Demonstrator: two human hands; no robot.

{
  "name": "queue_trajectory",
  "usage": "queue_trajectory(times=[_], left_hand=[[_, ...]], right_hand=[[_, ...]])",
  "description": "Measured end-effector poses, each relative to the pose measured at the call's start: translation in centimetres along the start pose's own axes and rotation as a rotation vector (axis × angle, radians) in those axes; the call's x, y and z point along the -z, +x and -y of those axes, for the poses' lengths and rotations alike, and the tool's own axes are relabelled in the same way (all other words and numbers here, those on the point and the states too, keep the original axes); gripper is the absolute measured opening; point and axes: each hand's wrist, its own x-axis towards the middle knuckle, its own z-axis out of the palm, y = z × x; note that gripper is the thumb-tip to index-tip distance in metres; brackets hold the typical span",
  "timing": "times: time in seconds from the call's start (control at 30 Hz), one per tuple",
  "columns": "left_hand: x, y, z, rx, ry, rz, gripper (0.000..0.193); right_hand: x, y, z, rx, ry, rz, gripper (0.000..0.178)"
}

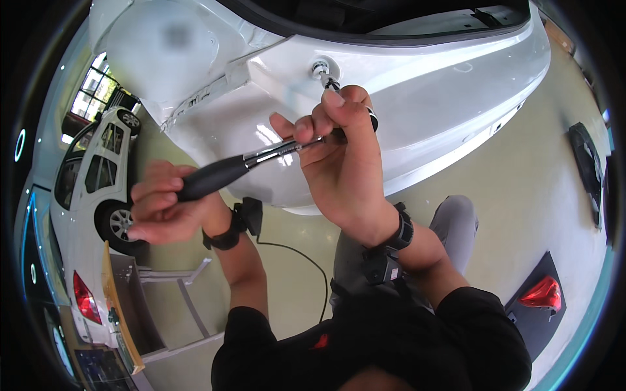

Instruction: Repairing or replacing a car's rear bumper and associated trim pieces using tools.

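Note:
A ratchet wrench [215,177] with a black handle and chrome shaft lies slantwise in front of a white car body panel [430,91]. My left hand [171,205], slightly blurred, curls its fingers around the end of the handle. My right hand [342,153] grips the wrench's head end, its fingers hiding most of it. From there a chrome extension [331,82] reaches up to a fastener [320,67] in a round recess of the panel. Whether its tip is fully seated on the fastener I cannot tell.
Another white car [98,169] stands at the left, beside a grey frame with a wooden edge [120,306]. At the right, a red tail light [542,294] rests on a dark mat [544,332], and a black trim part [585,166] lies farther off. A cable [306,255] hangs from my left wrist device.

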Motion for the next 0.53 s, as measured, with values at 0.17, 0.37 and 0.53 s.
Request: queue_trajectory(times=[0.17,0.37,0.53], left_hand=[[-4.9,8.7,2.8,0.040,0.009,0.361,0.052],[-10.7,8.4,0.5,-0.088,0.046,0.525,0.051],[-10.5,7.7,0.6,-0.009,-0.101,0.348,0.048]], right_hand=[[0.2,0.4,1.2,-0.081,-0.137,0.016,0.022],[2.0,1.9,8.9,0.474,-1.558,0.249,0.040],[-4.5,3.6,7.5,0.318,-1.920,0.765,0.037]])
